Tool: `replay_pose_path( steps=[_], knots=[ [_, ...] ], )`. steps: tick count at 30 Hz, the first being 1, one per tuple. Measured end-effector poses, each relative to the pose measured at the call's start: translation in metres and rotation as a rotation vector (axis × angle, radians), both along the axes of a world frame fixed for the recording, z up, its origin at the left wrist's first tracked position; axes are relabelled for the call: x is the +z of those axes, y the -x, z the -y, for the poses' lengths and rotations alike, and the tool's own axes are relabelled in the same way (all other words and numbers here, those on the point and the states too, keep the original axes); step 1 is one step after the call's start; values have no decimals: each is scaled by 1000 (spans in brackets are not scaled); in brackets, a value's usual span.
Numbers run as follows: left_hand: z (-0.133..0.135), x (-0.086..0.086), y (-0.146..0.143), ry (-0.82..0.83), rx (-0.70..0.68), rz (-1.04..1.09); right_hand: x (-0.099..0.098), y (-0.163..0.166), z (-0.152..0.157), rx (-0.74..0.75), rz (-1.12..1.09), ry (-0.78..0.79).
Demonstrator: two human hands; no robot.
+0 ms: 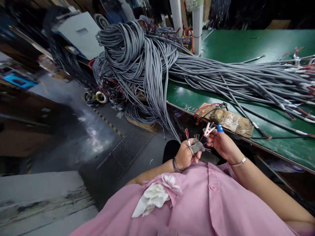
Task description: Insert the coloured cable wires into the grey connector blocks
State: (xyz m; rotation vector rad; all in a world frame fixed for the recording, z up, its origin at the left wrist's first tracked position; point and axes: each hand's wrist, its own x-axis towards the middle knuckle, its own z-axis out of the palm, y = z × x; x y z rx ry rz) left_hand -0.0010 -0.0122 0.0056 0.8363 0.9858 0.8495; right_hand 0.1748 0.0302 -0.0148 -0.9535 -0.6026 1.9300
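Note:
My left hand (pixel 185 155) is closed around a small grey connector (pixel 196 147), with thin coloured wires spreading from its edges. A grey cable's white-sleeved end, with red, blue and orange wire tips (pixel 187 134), also rises from this grip. To its right, my right hand (pixel 224 146) wears a blue finger cover (pixel 220 128) on the thumb. A pale pinkish clip (pixel 209 130), spread like an X, sits at the right fingertips, apparently gripped there. One red wire runs between the connector and the clip. Fingers partly hide the exact contact.
Grey cables (pixel 152 65) lie coiled and stretched across the green bench (pixel 236 42). At its front edge is a worn wooden board (pixel 228 120) with red, orange and black leads. A pale box (pixel 81 34) stands at the left. Dark floor (pixel 83 141) lies below, with striped tape.

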Motion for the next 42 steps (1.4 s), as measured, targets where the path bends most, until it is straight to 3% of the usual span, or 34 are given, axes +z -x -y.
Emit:
replay_pose_path(
  steps=[4, 9, 15, 22, 28, 35, 42],
  knots=[
    [-3, 8, -4, -4, -15, 1, 11, 9, -3, -13, 41, -110],
    [-7, 9, -9, -16, -8, 35, 5, 13, -1, -137, 116, -188],
    [-9, 2, -12, 3, -11, 11, 1, 17, -8, -70, -57, -64],
    [-9, -4, -11, 30, -16, -18, -1, 23, -10, -209, -39, -42],
    [-4, -5, -5, 70, -11, -43, -3, 13, -4, -35, -92, -9],
    [3, -7, 3, 53, -55, -104, -4, -16, 8, 332, 31, -59],
    [3, -5, 0, -25, -190, -165, 5, -2, 13, 295, 223, -166]
  ],
)
